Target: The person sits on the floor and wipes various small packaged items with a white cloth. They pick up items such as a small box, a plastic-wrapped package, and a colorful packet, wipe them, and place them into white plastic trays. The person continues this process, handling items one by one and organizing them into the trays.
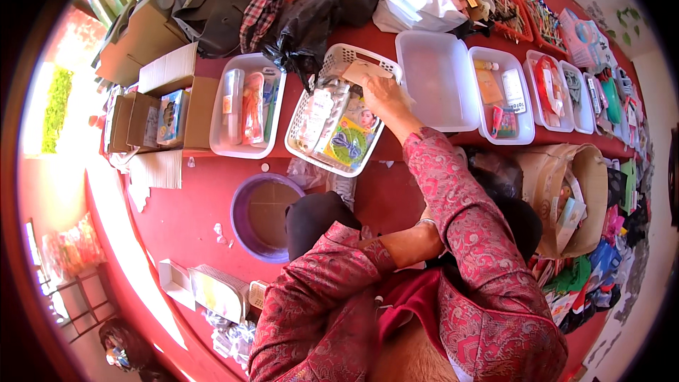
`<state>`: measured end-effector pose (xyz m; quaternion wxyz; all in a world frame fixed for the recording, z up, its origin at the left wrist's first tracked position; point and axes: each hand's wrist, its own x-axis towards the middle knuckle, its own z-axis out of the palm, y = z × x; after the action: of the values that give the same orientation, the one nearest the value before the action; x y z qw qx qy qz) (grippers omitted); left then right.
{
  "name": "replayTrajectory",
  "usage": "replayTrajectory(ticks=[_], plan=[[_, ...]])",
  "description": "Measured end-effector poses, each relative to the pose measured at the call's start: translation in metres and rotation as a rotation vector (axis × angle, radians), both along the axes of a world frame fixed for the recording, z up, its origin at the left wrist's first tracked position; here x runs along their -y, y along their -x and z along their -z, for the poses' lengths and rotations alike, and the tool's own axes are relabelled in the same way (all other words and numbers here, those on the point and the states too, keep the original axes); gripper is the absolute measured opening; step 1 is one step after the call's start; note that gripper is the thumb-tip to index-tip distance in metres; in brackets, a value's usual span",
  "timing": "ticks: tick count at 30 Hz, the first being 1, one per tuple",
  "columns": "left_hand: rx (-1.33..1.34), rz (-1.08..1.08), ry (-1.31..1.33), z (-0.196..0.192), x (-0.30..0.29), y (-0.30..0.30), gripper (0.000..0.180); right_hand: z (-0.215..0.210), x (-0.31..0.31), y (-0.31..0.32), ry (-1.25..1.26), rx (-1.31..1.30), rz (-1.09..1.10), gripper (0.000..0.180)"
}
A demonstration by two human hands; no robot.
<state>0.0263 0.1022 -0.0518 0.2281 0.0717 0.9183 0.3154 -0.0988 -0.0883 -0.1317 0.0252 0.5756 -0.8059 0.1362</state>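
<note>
My right hand (385, 95) is stretched out over the far rim of the white lattice basket (338, 56) on the red table (191, 219), fingers pinched on a small tan cardboard piece (361, 71) right at the basket's back edge. Under my palm the basket holds clear-wrapped packs and a green and yellow toy card (346, 145). My left hand is tucked across near my right elbow, mostly hidden, so I can't tell if it's gripping anything. An empty white tray (435, 78) sits just right of the basket, a purple bowl (265, 216) nearer me.
</note>
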Motion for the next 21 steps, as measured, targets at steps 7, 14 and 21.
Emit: replayTrajectory(ticks=[7, 14, 21], plan=[[0.102, 0.059, 0.079, -0.011, 0.003, -0.005, 0.067, -0.039, -0.034, -0.015, 0.099, 0.311, 0.217, 0.032], [0.451, 0.243, 0.295, -0.017, -0.010, -0.007, 0.060, 0.012, -0.083, -0.046, -0.160, 0.837, 0.136, 0.039], [0.303, 0.111, 0.363, 0.013, -0.009, -0.007, 0.064, 0.037, -0.043, -0.019, 0.050, 0.730, 0.136, 0.031]])
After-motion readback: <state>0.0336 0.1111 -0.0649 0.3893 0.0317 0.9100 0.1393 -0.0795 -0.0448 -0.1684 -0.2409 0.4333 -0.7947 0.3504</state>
